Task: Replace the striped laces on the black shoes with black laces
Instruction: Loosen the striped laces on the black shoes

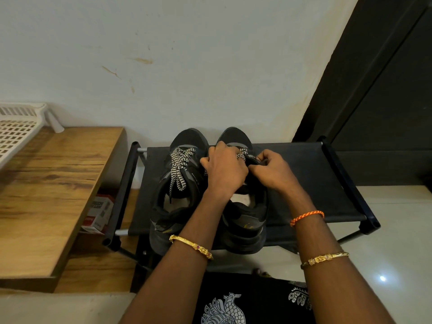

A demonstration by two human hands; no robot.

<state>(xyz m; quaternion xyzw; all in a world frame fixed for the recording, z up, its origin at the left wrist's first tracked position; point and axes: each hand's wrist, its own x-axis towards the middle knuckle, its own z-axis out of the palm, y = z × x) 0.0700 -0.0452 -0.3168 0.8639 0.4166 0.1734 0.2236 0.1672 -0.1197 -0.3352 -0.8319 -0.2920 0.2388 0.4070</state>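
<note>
Left hand: fingers curled on right shoe's striped lace
Right hand: pinching same lace, 12 o'clock
Risk: tugging could drag shoe off rack

- Black fabric shoe rack stands against a pale, stained wall.
- Wooden shelf just left of the rack; white slatted basket on its far left corner.
- Red-and-white carton sits below the shelf.
- Dark door at right.
</note>
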